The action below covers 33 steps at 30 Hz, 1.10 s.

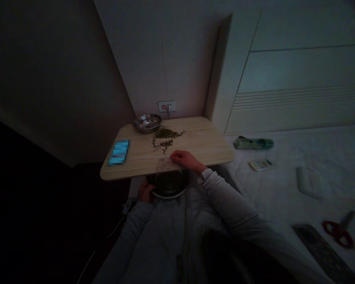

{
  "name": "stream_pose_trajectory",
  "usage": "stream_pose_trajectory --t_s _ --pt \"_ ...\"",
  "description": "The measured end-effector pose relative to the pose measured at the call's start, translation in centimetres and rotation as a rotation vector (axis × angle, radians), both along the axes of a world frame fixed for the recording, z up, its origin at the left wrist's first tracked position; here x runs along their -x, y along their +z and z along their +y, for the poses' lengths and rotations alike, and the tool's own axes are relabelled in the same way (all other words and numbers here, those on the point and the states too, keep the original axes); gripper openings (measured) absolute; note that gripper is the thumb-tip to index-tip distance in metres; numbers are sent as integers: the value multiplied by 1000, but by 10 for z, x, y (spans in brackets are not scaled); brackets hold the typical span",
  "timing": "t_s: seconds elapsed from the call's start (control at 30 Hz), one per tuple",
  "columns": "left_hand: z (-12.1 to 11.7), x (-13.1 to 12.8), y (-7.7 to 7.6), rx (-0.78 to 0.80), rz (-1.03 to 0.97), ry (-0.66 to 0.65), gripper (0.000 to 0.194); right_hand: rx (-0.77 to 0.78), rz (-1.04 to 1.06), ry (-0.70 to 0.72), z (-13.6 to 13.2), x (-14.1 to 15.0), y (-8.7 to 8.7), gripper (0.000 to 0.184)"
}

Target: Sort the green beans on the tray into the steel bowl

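My left hand (146,192) grips the rim of a metal bowl (169,184) held just under the near edge of a small wooden table (201,146); the bowl has dark green bits in it. My right hand (185,159) rests on the table's near edge above the bowl, fingers curled over a flat clear piece (165,163). Whether the fingers grip that piece is unclear. A scatter of small green bits (165,137) lies on the tabletop beyond the right hand.
A second metal bowl (147,122) stands at the table's back, below a wall socket (166,105). A phone with a lit screen (119,152) lies at the table's left. On the bed at right lie a green pouch (253,143), a remote (260,165) and red scissors (339,230).
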<state>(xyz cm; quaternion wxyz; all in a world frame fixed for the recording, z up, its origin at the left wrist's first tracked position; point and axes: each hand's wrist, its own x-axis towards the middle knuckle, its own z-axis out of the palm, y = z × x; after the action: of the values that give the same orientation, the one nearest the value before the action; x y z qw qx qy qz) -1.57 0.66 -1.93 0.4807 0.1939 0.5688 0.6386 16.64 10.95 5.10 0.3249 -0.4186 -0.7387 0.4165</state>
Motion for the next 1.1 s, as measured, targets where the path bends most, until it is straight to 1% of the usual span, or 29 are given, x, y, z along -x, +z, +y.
stream_pose_trajectory --t_s 0.1,0.23,0.3,0.4,0.53,0.67,0.73,0.83,0.97,1.1 --pt "0 2 0 32 -39 -53 17 29 72 -10 1 -2 3 16" --pt "-2 3 3 36 -45 -54 16 49 143 -140 9 -11 4 15" --pt "-3 2 4 37 -44 -47 16 40 141 -203 11 -15 3 15" --pt "-3 2 5 51 -54 -37 16 8 103 -241 9 -17 1 15" --pt "-1 3 2 64 -44 -54 16 -18 59 -252 4 -16 1 17" --pt "-2 1 1 17 -25 -29 12 -22 37 -253 3 -15 2 17" --pt "-4 -1 2 13 -29 -16 13 -30 25 -249 3 -14 2 16" --pt "-5 -2 3 23 -44 -13 15 -34 25 -225 4 -14 0 16" --pt "-4 -1 4 18 -62 -43 15 -32 54 -184 5 -15 -3 14" --pt "-2 0 4 -2 -52 -27 14 -42 45 -129 6 -17 -6 15"
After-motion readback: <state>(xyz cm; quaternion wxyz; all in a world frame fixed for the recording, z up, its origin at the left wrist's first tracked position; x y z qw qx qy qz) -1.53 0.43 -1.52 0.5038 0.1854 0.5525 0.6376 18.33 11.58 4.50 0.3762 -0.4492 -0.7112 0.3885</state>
